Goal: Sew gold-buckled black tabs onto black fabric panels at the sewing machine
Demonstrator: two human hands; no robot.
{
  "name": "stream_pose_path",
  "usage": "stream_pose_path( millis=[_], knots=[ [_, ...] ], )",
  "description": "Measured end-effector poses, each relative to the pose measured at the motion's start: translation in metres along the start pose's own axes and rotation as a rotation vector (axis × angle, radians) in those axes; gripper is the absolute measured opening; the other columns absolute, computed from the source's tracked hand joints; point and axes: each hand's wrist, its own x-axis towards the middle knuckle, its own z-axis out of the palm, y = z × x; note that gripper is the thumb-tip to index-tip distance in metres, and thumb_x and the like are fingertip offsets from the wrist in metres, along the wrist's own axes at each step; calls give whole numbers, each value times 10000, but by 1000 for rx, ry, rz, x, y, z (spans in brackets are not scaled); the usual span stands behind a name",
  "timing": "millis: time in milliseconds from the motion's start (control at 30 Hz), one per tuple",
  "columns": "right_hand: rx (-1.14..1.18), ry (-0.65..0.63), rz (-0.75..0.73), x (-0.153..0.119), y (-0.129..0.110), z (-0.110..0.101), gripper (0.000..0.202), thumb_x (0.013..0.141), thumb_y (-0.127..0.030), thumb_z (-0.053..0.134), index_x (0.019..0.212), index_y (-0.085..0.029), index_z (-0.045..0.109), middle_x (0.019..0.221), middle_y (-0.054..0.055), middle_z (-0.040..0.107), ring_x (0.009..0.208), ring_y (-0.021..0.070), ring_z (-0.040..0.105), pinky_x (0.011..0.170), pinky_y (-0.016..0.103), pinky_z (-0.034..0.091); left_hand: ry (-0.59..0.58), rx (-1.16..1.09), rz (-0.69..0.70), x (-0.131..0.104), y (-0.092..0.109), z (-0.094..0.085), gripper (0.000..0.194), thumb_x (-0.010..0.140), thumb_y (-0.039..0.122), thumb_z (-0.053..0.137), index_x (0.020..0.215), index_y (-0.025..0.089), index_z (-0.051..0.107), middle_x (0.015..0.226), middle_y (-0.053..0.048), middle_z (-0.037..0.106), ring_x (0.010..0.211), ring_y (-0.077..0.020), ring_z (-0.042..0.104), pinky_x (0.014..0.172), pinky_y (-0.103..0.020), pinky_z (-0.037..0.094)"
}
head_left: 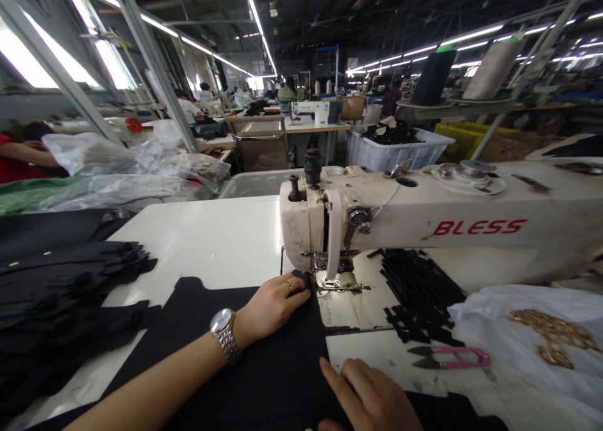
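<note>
At the needle end of the sewing machine [400,211], our left hand [271,306] presses the black fabric panel [282,368], fingers extended and unclenched, seemingly keeping it flat. Nearer us than the machine, our right hand [372,396] has loosely parted fingers at the panel's edge, probably guiding it. Thread snips [455,357] lie before the machine's arm, handily close.

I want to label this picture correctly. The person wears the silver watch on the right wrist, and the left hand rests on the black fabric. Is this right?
Not quite: the head view shows the silver watch on the wrist of the left hand, which does rest on the black fabric.
</note>
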Motion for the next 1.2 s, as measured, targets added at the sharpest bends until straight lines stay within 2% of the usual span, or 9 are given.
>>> stream_pose_path(
  millis=[333,500,667,767,1033,1200],
  knots=[
    [24,2,-10,0,0,0,515,895,-406,193,919,-96,604,573,41,545,455,136,523,389,233,385,53,19,-15,7,-9,7,243,822,88,363,897,131,590,853,-73,587,724,-157,516,624,-254,472],
    [52,-31,24,1,1,-2,516,901,-383,171,944,-107,605,608,53,566,473,138,543,398,226,408,89,8,-30,9,-7,7,237,816,84,372,872,129,598,814,-68,597,718,-158,523,616,-252,479],
    [56,-24,-20,1,2,-3,537,902,-387,173,893,-100,627,568,45,558,431,126,535,361,210,392,89,18,-35,8,-6,7,239,814,81,374,875,136,598,806,-63,594,695,-148,519,604,-241,477],
    [77,-40,31,5,2,-5,549,904,-369,151,896,-105,631,568,48,562,439,134,545,361,216,401,96,37,-40,9,-7,9,246,810,83,367,863,137,601,804,-66,594,700,-155,520,602,-251,477],
    [116,-82,26,3,2,-6,523,898,-372,191,930,-90,630,581,59,565,454,139,546,386,221,422,93,-63,-82,10,-6,9,201,826,160,405,800,145,604,787,-57,587,714,-139,524,638,-236,468],
    [141,-90,42,3,1,-6,496,896,-366,213,952,-91,622,600,65,571,474,143,552,397,222,429,85,-39,-41,10,-12,10,221,851,197,391,805,147,601,785,-50,591,702,-134,525,622,-226,457]
  ],
)
